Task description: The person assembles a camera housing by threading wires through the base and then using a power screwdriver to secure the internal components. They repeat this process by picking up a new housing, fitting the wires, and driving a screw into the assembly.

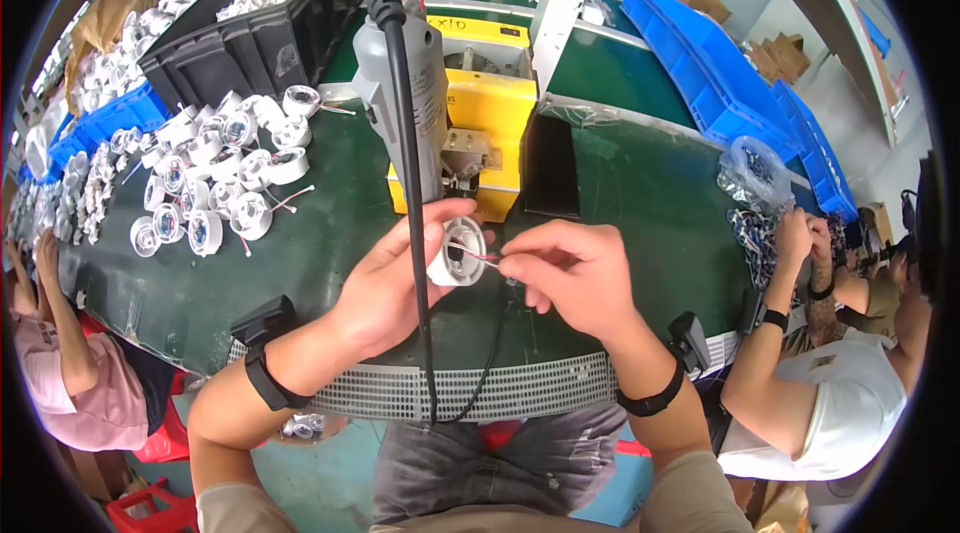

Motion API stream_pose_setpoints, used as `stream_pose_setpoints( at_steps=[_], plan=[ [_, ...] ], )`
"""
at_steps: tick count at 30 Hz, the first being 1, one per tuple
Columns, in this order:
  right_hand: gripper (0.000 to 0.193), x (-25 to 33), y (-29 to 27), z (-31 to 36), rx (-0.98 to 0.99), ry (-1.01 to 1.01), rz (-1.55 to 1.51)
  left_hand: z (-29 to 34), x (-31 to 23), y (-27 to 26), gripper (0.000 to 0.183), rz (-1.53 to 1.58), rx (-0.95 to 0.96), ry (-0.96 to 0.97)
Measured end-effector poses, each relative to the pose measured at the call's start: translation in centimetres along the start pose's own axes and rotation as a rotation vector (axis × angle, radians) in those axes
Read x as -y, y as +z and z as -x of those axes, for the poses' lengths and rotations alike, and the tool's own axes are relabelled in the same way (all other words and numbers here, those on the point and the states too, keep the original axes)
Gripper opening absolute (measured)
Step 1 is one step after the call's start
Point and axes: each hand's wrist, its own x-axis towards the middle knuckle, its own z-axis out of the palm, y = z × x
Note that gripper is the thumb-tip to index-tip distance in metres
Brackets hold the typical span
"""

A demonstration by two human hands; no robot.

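Observation:
My left hand [388, 285] grips a white round plastic housing [459, 273] at the front of the bench, its open face turned toward my right hand [585, 273]. Between my right thumb and forefinger are thin red and white wires [484, 256] that come out of the housing's middle. Just behind my hands stands a yellow machine [490, 113] with a metal fixture [465, 148] at its front. A grey powered hand tool [420, 103] hangs upright in front of it, and its black cable [410, 133] runs down past my left fingers.
Many similar white housings [225, 168] lie piled on the left of the green bench [330, 233]. Behind them are a black crate [240, 48] and a blue bin [115, 123]. Blue trays [700, 63] line the right. Co-workers sit on both sides, with wire bundles [752, 243] at the right.

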Motion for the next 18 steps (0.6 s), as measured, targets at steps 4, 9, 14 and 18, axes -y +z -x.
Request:
stream_pose_setpoints(
  at_steps=[4,9,14,18],
  plan=[
    [0.015,-1.7,1.3,-0.5,0.005,-0.157,-0.282,-0.1,0.2,0.2,0.043,0.016,0.099,0.022],
    [0.016,-1.5,1.9,-0.3,0.028,-0.133,-0.262,0.1,0.4,0.2,0.044,0.006,0.152,0.008],
    [0.013,-1.6,2.6,0.0,-0.040,-0.005,-0.263,0.3,0.5,0.1,0.044,0.005,0.152,-0.017],
    [0.018,-2.4,2.3,-0.1,-0.038,-0.241,-0.001,0.3,0.7,0.3,0.048,0.031,0.153,-0.012]
  ],
)
